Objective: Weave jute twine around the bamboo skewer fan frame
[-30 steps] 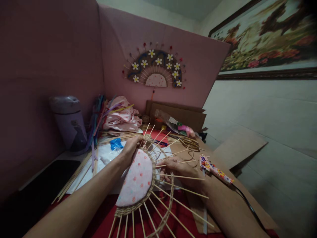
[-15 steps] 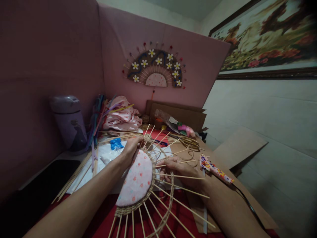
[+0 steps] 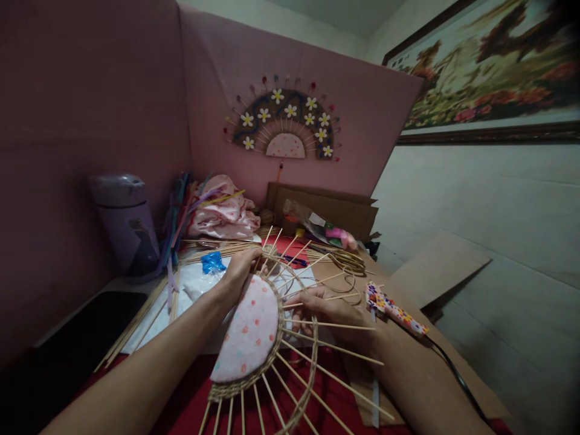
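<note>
A half-round panel (image 3: 251, 326) of pale dotted fabric has a braided twine edge, and thin wooden sticks fan out from it. My left hand (image 3: 244, 270) grips its upper end, fingers closed and partly hidden behind the sticks. Among the sticks on the right side, my right hand (image 3: 315, 308) has its fingers bent together around a stick and the twine. An outer twine band (image 3: 312, 368) weaves across the sticks below that hand. Loose twine (image 3: 351, 290) loops beside it.
A finished flower fan (image 3: 290, 112) hangs on the pink board. Behind my hands are crumpled dotted cloth (image 3: 226, 214), scissors (image 3: 347, 261) and cardboard (image 3: 321, 208). A purple flask (image 3: 127, 229) stands left; a flower-patterned tool (image 3: 394, 309) with a cord lies right.
The half-round piece has tilted very slightly, its lower end shifting a little down and left. Both hands keep nearly the same place and hold.
</note>
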A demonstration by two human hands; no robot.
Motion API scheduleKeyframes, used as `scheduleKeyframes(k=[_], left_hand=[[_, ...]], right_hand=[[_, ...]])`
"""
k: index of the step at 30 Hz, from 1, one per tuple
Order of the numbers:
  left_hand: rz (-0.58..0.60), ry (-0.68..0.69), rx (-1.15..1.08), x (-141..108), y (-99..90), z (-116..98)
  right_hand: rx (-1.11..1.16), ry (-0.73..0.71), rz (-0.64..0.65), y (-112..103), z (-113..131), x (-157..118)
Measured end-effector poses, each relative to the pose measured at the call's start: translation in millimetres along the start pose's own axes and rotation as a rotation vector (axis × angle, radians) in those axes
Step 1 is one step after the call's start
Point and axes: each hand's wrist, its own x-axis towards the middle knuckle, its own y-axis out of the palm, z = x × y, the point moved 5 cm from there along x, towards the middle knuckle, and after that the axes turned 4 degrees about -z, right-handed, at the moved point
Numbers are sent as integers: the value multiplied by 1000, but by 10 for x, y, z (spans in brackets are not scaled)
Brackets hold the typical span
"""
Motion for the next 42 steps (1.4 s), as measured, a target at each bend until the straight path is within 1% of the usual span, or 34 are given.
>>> scheduleKeyframes(k=[5, 11, 21, 28, 35, 42], left_hand=[[24, 22, -1, 4, 2, 2], [65, 40, 1, 19, 14, 3], [78, 69, 13, 30, 14, 3], [26, 90, 32, 77, -16, 38], [51, 108, 40, 90, -20, 57], [79, 119, 48, 45, 12, 18]], right_hand=[[15, 4, -12, 9, 5, -3], [6, 5, 25, -5, -14, 9], [-22, 26, 13, -1, -1, -3], [-13, 20, 9, 0, -5, 4], [-51, 8, 17, -8, -2, 5], [-72, 5, 15, -5, 1, 11]])
